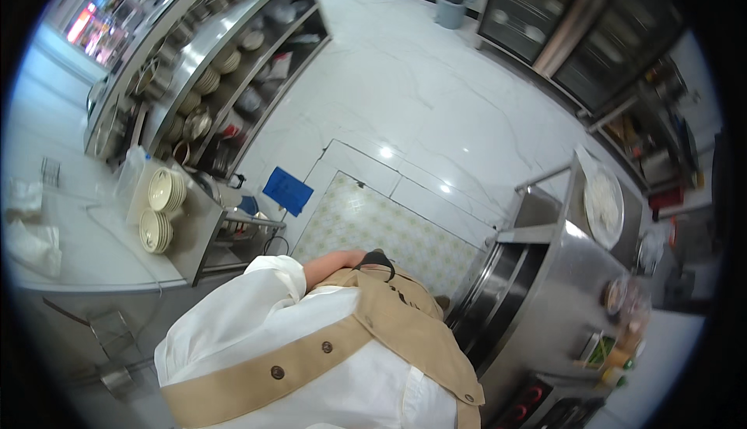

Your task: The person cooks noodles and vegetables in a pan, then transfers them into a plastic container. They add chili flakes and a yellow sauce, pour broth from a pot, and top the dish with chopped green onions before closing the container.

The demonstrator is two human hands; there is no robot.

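Observation:
My left forearm (327,268), below a rolled white sleeve (274,274), bends across the front of my tan apron (402,312). Of my left hand (353,258) only a small part shows, close to the apron's upper front and a black band or strap (376,261). Its fingers are hidden, so whether it holds anything is unclear. My right hand is out of view. Before me lies a pale patterned floor panel (379,219) set among white marble-look tiles (397,78).
Left are stacked cream bowls (166,189), a blue flat piece (288,190) and a steel shelf unit (271,55) with dishes and pots. Right stands a steel counter (540,306) with an oval white tray (604,207). Glass-door cabinets (531,14) and a grey bucket (450,11) are farther off.

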